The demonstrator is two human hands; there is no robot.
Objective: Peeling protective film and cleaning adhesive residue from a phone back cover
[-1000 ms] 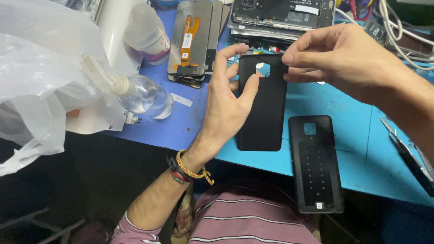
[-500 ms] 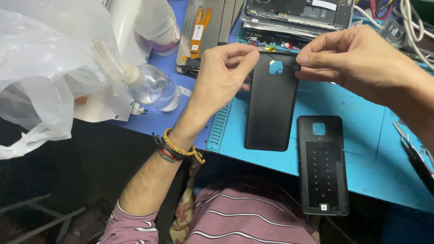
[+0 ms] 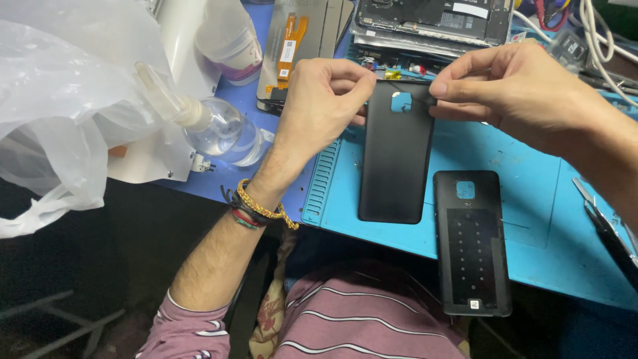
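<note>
A black phone back cover (image 3: 397,159) with a square camera cut-out lies lengthwise on the blue work mat (image 3: 531,179). My left hand (image 3: 322,103) pinches its top left corner. At the top right corner my right hand (image 3: 515,90) pinches the edge between thumb and forefinger. A second black back cover (image 3: 472,242), inner side up with rows of dots, lies to the right, overhanging the mat's near edge. Neither hand touches it.
A clear bottle (image 3: 206,123) lies on its side to the left, next to a crumpled plastic bag (image 3: 66,100). An opened phone (image 3: 432,16) and a screen part with an orange flex cable (image 3: 292,40) sit at the back. Metal tweezers (image 3: 608,226) rest at the right edge.
My left hand has shifted from lying flat over the cover's left side to pinching its top left corner. The view has drifted slightly; the cover stays on the mat.
</note>
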